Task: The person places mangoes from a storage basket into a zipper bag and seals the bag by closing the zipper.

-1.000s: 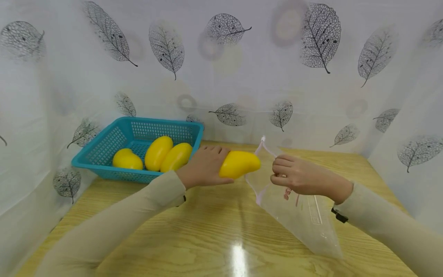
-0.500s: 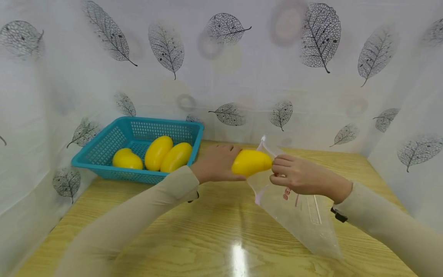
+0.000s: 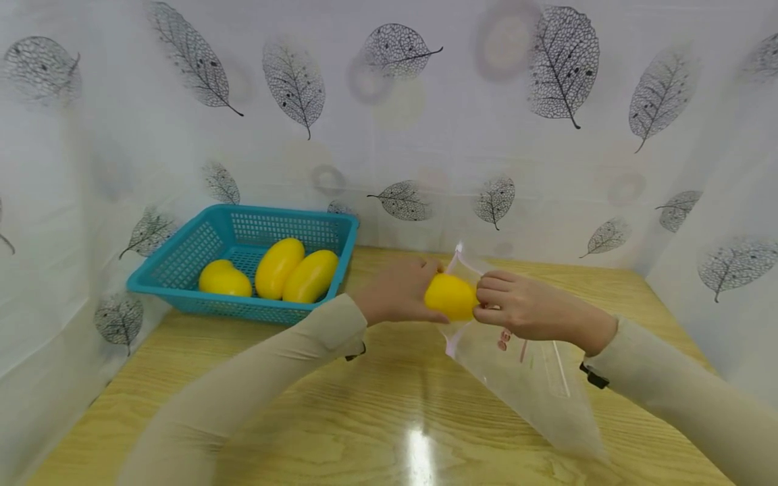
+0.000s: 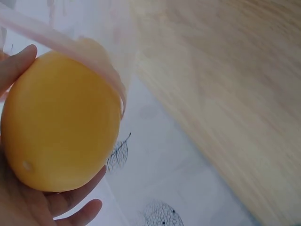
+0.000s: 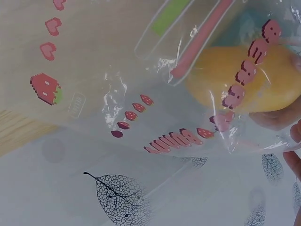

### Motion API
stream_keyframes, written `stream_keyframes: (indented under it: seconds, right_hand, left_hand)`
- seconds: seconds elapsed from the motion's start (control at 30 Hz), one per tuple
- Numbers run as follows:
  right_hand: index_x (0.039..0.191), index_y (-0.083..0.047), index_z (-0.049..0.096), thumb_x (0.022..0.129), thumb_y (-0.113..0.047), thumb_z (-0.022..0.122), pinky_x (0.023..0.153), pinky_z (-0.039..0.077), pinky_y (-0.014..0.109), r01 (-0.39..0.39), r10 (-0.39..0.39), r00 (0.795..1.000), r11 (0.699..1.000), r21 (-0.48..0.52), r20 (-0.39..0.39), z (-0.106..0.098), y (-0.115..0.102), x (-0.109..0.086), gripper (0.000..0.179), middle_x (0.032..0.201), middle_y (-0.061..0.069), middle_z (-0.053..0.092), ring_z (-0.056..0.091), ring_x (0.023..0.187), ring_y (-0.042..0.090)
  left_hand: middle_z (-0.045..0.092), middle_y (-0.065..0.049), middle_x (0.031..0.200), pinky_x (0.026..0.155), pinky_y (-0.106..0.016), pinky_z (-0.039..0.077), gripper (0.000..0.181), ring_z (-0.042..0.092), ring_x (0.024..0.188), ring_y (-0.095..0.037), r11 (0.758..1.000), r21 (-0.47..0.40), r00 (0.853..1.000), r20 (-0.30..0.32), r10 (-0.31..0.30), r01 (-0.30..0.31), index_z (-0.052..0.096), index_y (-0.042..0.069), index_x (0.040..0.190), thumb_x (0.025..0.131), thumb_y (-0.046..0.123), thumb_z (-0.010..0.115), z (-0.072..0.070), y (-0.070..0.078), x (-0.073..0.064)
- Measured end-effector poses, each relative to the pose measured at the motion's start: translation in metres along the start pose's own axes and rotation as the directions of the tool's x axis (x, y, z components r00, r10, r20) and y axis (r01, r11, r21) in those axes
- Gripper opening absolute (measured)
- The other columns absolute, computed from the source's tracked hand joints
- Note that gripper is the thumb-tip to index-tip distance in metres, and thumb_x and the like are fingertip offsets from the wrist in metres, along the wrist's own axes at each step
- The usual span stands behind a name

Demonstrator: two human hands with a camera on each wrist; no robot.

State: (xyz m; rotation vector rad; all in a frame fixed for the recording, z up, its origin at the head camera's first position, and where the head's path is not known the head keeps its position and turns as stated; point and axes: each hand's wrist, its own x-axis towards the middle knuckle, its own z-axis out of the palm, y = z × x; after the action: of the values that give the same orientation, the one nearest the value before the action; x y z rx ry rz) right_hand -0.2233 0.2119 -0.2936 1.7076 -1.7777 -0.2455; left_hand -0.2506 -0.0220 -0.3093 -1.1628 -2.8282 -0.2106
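Note:
My left hand (image 3: 398,291) grips a yellow mango (image 3: 450,297), thumb on one side and fingers on the other. In the left wrist view the mango (image 4: 61,122) has its far end inside the mouth of a clear zip bag (image 4: 110,70), the pinkish zip edge lying across it. With curled fingers my right hand (image 3: 525,307) pinches the upper edge of the zip bag (image 3: 516,385), which hangs down toward the table. Through the printed plastic of the bag (image 5: 94,94) in the right wrist view, the mango (image 5: 235,75) shows behind pink and red prints.
At the left stands a blue plastic basket (image 3: 164,290) holding 3 mangoes (image 3: 279,268). The wooden table (image 3: 340,418) runs back to a white curtain (image 3: 377,155) printed with dark leaves, which also hangs along both sides.
My left hand has moved right with the mango, from beside the bag into its mouth, and the mango has turned. My right hand stays almost still on the bag's edge.

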Motion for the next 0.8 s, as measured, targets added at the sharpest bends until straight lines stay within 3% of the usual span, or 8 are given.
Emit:
stream_keyframes:
  seconds: [0.1, 0.23, 0.37, 0.5, 0.63, 0.8]
  right_hand:
    - [0.083, -0.011, 0.054, 0.103, -0.011, 0.023, 0.076, 0.045, 0.029, 0.006, -0.006, 1.0, 1.0, 0.0, -0.001, -0.001, 0.001, 0.002, 0.037, 0.079, 0.002, 0.05, 0.05, 0.08, 0.018]
    - [0.081, -0.01, 0.053, 0.103, -0.007, 0.025, 0.075, 0.044, 0.029, 0.016, -0.016, 1.0, 1.0, 0.011, -0.012, -0.001, 0.002, 0.004, 0.035, 0.076, 0.002, 0.047, 0.048, 0.078, 0.018]
    - [0.081, -0.009, 0.053, 0.092, -0.003, 0.044, 0.076, 0.044, 0.03, 0.024, -0.024, 0.999, 1.0, 0.009, -0.021, -0.002, 0.003, 0.004, 0.015, 0.075, 0.002, 0.046, 0.048, 0.078, 0.019]
    - [0.082, -0.008, 0.052, 0.089, -0.009, 0.05, 0.075, 0.043, 0.031, 0.016, -0.016, 1.0, 1.0, 0.006, -0.027, -0.002, 0.005, 0.002, 0.008, 0.075, 0.003, 0.045, 0.048, 0.079, 0.02]
    - [0.08, -0.009, 0.051, 0.101, -0.01, 0.034, 0.074, 0.041, 0.03, 0.006, -0.006, 0.999, 1.0, -0.004, -0.031, -0.002, 0.006, 0.001, 0.026, 0.075, 0.002, 0.044, 0.045, 0.077, 0.019]
    - [0.079, -0.01, 0.049, 0.103, -0.005, 0.025, 0.073, 0.04, 0.029, 0.0, -0.001, 1.0, 1.0, -0.015, -0.017, -0.002, 0.006, 0.0, 0.034, 0.074, 0.001, 0.044, 0.044, 0.076, 0.017]
  left_hand:
    - [0.063, -0.001, 0.103, 0.065, -0.023, 0.044, 0.079, 0.055, 0.079, -0.013, 1.0, -0.031, 1.0, 0.02, -0.005, 0.006, 0.048, 0.011, 0.124, 0.07, 0.066, 0.067, 0.007, 0.004, 0.005]
    - [0.063, 0.0, 0.094, 0.063, -0.022, 0.043, 0.078, 0.055, 0.074, -0.013, 1.0, 0.009, 0.999, 0.033, 0.006, -0.006, 0.048, 0.012, 0.122, 0.069, 0.064, 0.069, 0.016, 0.009, 0.009]
    - [0.058, 0.003, 0.077, 0.054, -0.02, 0.037, 0.069, 0.05, 0.063, -0.01, 0.999, 0.021, 0.998, 0.046, 0.035, -0.036, 0.048, 0.014, 0.119, 0.07, 0.058, 0.07, 0.024, 0.013, 0.011]
    - [0.049, 0.004, 0.066, 0.049, -0.019, 0.031, 0.063, 0.041, 0.056, -0.009, 0.997, -0.077, 0.993, 0.115, 0.038, -0.029, 0.046, 0.014, 0.121, 0.074, 0.048, 0.071, 0.029, 0.015, 0.01]
    - [0.057, 0.002, 0.08, 0.055, -0.019, 0.038, 0.061, 0.047, 0.064, -0.009, 0.972, -0.234, 0.978, 0.208, 0.036, 0.013, 0.043, 0.015, 0.126, 0.078, 0.042, 0.072, 0.035, 0.015, 0.008]
    - [0.061, -0.003, 0.116, 0.079, -0.022, 0.049, 0.057, 0.059, 0.094, -0.012, 0.934, -0.357, 0.961, 0.269, 0.067, 0.035, 0.043, 0.016, 0.127, 0.083, 0.041, 0.069, 0.042, 0.014, 0.004]
